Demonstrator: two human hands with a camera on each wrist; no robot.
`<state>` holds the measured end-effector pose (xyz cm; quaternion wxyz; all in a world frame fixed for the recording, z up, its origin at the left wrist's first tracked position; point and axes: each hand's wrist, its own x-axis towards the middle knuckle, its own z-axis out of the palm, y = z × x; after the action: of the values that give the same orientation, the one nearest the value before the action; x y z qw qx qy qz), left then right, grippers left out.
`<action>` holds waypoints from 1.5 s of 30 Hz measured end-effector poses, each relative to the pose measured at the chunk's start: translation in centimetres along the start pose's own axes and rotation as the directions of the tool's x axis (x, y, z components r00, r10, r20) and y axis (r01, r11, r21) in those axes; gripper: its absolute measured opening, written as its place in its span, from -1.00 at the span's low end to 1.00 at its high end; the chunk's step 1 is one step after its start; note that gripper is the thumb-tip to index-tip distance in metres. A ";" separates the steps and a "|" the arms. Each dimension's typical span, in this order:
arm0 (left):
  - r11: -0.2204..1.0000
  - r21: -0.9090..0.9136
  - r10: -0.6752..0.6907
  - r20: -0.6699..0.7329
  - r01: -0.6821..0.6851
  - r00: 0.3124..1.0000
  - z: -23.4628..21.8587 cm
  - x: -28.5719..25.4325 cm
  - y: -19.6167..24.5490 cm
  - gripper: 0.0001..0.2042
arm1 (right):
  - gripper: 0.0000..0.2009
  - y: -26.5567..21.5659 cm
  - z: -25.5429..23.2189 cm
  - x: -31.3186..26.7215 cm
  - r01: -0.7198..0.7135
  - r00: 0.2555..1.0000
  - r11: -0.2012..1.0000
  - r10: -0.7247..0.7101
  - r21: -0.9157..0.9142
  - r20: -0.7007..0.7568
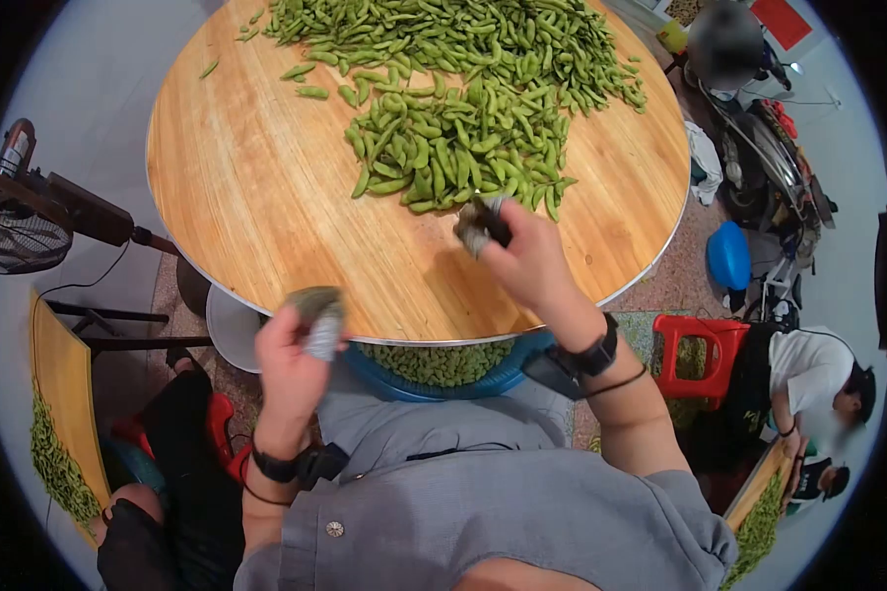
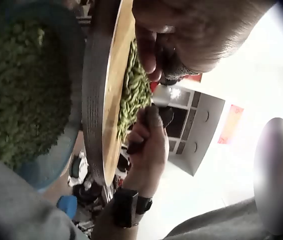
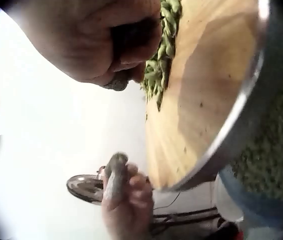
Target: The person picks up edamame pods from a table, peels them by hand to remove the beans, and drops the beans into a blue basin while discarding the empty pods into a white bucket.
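Green bean pods (image 1: 463, 158) lie in a broad heap across the far part of the round wooden tabletop (image 1: 256, 187) in the head view, with a nearer cluster spreading down towards its middle and a few loose ones off to the left. The right hand (image 1: 530, 256) is over the tabletop just beside the near edge of that cluster, its fingers bent and its fingertips in dark and grey coverings. The left hand (image 1: 292, 372) is at the near rim, well apart from the pods, with a grey covering on the thumb. Below the rim, a blue tub (image 1: 370, 382) holds pale green beans (image 1: 439, 364). A fan (image 1: 20, 241) stands to the left and a red stool (image 1: 662, 360) to the right.

In the left wrist view, the left hand is large at the top, its fingers bent; the right hand appears beyond it, in front of the pods, thumb against the fingers. Whether either grips anything cannot be told.

In the right wrist view, the right hand is near the pods with curled fingers, their tips partly hidden. The left hand shows lower down, fingers bent and thumb raised alongside; its grip is unclear too.
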<state>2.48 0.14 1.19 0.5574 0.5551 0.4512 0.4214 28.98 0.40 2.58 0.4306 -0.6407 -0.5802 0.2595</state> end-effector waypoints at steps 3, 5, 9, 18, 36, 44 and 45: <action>0.992 0.109 0.090 -0.272 -0.063 0.958 -4.5 -1.1 -0.6 -0.75 | -0.73 0.6 0.0 3.4 0.029 0.986 0.976 -0.064 -0.215 -0.155; 0.976 0.220 0.081 -0.358 0.000 0.930 -8.9 -2.1 -2.7 -0.73 | -0.72 1.7 0.6 5.2 0.053 0.970 0.929 -0.135 -0.366 -0.201; 0.822 0.563 0.159 -0.371 0.086 0.915 -11.1 -2.7 -2.4 -0.71 | -0.74 1.2 1.0 5.3 -0.006 0.992 0.893 -0.050 -0.450 -0.112; 0.674 0.634 0.467 0.032 -0.379 0.884 1.8 1.1 2.0 -0.70 | -0.79 1.8 -0.9 0.5 0.028 0.990 0.988 -0.048 -0.150 -0.132; 0.895 -0.177 -0.327 0.369 0.410 0.870 7.9 1.1 1.1 -0.90 | -0.58 -0.8 -2.8 -7.5 -0.087 0.922 0.973 -0.003 0.214 0.386; 0.901 -0.162 -0.314 0.395 0.402 0.863 7.9 0.5 1.4 -0.91 | -0.58 0.0 -2.2 -8.3 -0.201 0.911 0.886 0.013 0.418 0.412; 0.908 -0.176 -0.285 0.408 0.381 0.868 7.8 0.5 1.3 -0.91 | -0.58 -0.3 -2.5 -8.3 -0.353 0.865 0.803 0.084 0.480 0.495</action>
<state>10.23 -1.19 2.24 0.7630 0.4630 0.3695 0.2587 29.27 -8.21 2.69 0.4175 -0.4736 -0.4826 0.6070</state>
